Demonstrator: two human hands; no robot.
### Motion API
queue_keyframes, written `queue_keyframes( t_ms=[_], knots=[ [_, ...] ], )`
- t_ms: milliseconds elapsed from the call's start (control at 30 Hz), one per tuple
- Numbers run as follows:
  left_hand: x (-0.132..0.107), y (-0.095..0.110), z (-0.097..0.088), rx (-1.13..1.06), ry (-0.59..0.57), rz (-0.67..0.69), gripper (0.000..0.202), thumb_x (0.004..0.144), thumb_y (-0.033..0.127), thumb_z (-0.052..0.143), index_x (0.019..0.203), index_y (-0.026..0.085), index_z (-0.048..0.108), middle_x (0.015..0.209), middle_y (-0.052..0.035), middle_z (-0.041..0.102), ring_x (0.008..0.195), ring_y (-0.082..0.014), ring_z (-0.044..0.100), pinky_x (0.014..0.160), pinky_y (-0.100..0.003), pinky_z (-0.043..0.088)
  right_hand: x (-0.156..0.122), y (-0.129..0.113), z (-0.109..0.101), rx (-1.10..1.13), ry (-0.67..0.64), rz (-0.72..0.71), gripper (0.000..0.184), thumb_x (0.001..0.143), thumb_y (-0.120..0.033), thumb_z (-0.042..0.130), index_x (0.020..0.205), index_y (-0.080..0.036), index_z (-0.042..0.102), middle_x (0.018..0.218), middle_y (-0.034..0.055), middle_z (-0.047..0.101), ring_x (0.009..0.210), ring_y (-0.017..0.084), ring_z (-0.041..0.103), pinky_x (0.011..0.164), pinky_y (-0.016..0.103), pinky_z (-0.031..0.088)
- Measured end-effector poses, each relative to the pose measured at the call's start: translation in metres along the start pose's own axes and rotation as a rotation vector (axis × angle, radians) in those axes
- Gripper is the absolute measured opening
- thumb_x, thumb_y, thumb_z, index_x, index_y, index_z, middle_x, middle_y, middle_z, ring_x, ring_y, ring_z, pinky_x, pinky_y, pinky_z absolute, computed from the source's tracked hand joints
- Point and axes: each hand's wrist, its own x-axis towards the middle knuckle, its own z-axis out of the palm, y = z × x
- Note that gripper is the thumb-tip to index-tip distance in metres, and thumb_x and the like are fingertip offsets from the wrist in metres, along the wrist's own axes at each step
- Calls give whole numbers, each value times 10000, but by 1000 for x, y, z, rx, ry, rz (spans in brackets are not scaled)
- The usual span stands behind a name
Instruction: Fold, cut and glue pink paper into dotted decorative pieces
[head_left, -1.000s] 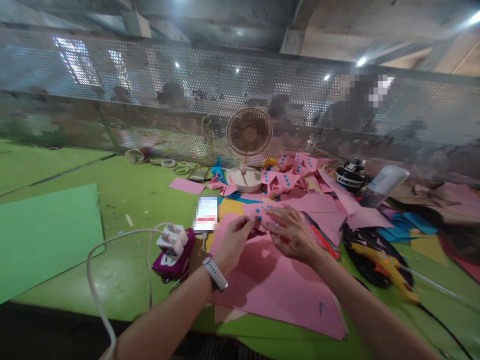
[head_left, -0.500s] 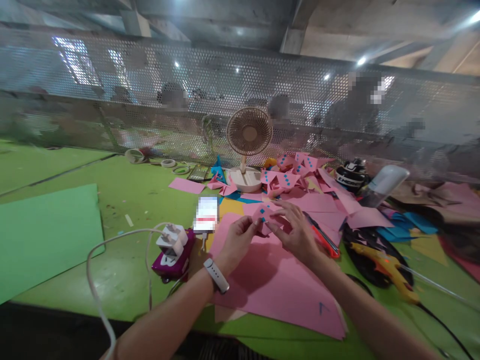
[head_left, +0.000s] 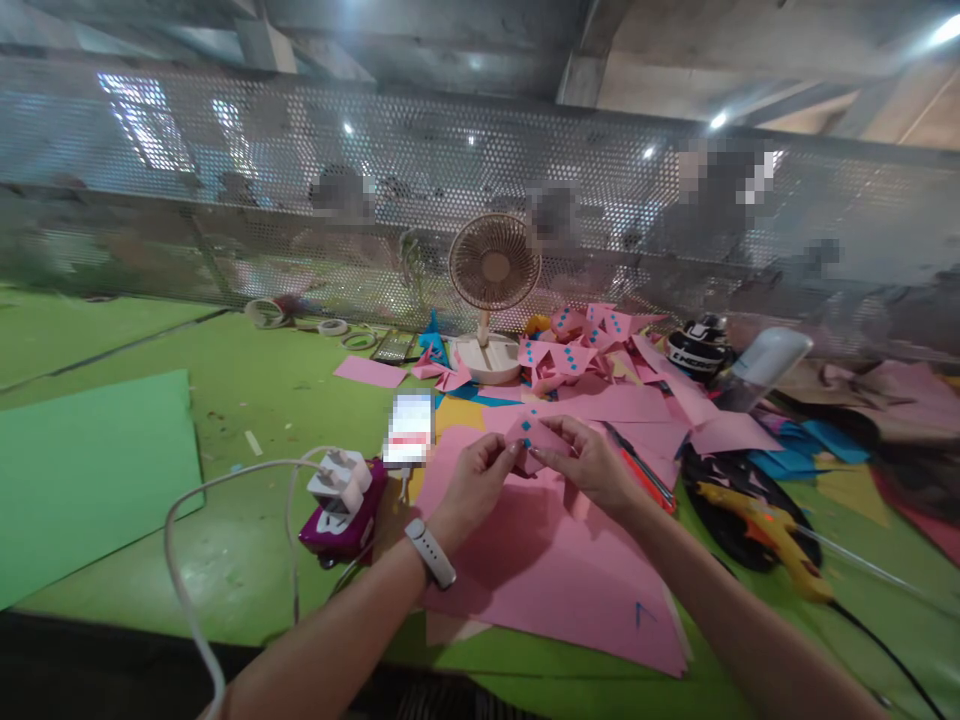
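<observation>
My left hand (head_left: 471, 486), with a white band on its wrist, and my right hand (head_left: 592, 464) pinch a small pink paper piece with blue dots (head_left: 537, 436) between their fingertips, lifted a little above a large pink sheet (head_left: 555, 570) on the green table (head_left: 247, 400). Both hands are closed on the piece, one at each side of it. A heap of similar pink dotted pieces (head_left: 581, 352) lies farther back.
A small desk fan (head_left: 493, 290) stands behind the hands. A phone (head_left: 410, 429) and a purple power strip with a white plug (head_left: 341, 495) lie to the left, a yellow glue gun (head_left: 765, 522) to the right. A green sheet (head_left: 90, 470) covers the left. A perforated metal screen (head_left: 450, 170) is at the back.
My right hand went from lying flat on the paper to a pinch. Both hands have lifted the small dotted piece slightly off the pink sheet.
</observation>
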Motion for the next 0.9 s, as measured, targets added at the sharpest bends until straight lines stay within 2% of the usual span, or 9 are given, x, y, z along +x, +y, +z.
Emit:
queue_keyframes(
  t_ms=[167,367,633,767,900],
  knots=[
    [0,-2,1,-19,-20,-24,289,856,410,527,725,154,545,698,-39,617,674,-148,594,665,-290,483,0,2,0,65,10,25,357,723,-321,662,1037,-180,570,1019,57,649,958,201,599,841,341,479],
    [-1,-4,-1,-33,-49,-52,280,832,419,560,756,150,577,712,-38,618,680,-153,597,675,-299,484,1,2,0,91,7,32,322,706,-317,661,985,-177,581,943,46,659,871,191,617,781,338,504],
    [0,-3,-1,7,-36,-26,284,837,418,549,744,151,580,706,-35,607,678,-152,581,664,-292,467,-1,-7,2,84,10,78,313,716,-354,650,964,-181,572,883,35,649,787,175,613,686,303,504],
    [0,-5,-1,27,-50,-14,264,845,398,544,740,157,566,698,-30,592,670,-146,566,655,-290,463,0,-2,2,55,10,41,251,781,-416,582,854,-176,598,774,17,623,702,154,582,651,287,482],
    [0,-7,0,21,-63,-26,262,849,399,535,760,155,568,713,-29,589,678,-146,565,669,-298,471,1,4,1,-1,20,25,225,781,-400,590,791,-176,608,725,-1,592,675,146,550,635,276,454]
  ],
)
